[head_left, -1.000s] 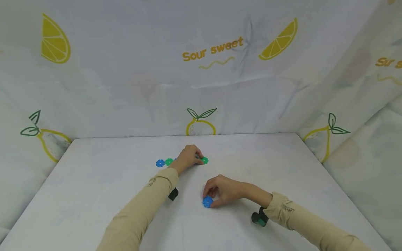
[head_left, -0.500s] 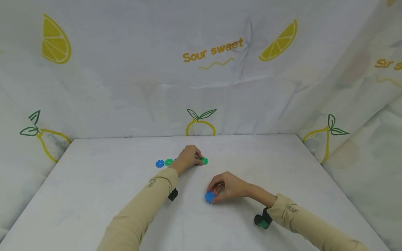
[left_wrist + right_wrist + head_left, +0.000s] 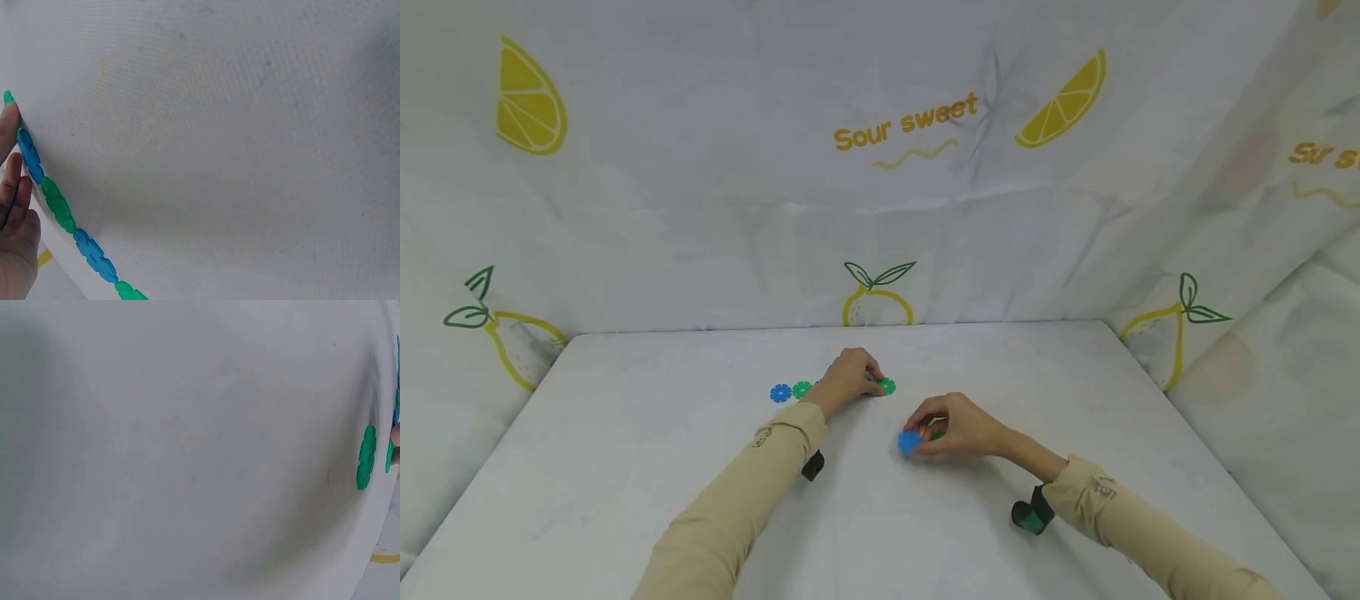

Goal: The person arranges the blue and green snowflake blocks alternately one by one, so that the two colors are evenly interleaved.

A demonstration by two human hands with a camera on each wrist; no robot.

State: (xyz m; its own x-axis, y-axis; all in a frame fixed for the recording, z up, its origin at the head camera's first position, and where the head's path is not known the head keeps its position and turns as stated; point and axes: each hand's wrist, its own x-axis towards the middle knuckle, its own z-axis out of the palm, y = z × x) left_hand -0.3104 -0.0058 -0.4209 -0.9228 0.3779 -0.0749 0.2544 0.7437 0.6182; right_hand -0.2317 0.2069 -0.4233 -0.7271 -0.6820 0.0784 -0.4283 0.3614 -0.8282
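Note:
Green and blue notched plastic discs lie in a row on the table; a blue disc [image 3: 781,392] and a green disc [image 3: 802,389] mark the left end. My left hand [image 3: 848,377] covers the row's middle and pinches the green end disc [image 3: 887,386] at its right end. In the left wrist view, a blue disc [image 3: 95,255] and a green disc [image 3: 57,205] alternate along the row beside the left hand [image 3: 17,250]. My right hand [image 3: 958,429] pinches a loose blue disc [image 3: 910,442] between thumb and fingers. Behind this hand shows a separate green disc [image 3: 937,434].
A white table [image 3: 662,467] spreads beneath both hands. White cloth with a lemon print [image 3: 878,308] hangs behind it and at the sides. Dark wrist cameras sit under each cuff, the right one [image 3: 1032,512] just above the tabletop.
My right hand has moved away from me and slightly right, carrying the blue disc. A green disc behind it has come into sight. The left hand has stayed at the row's right end.

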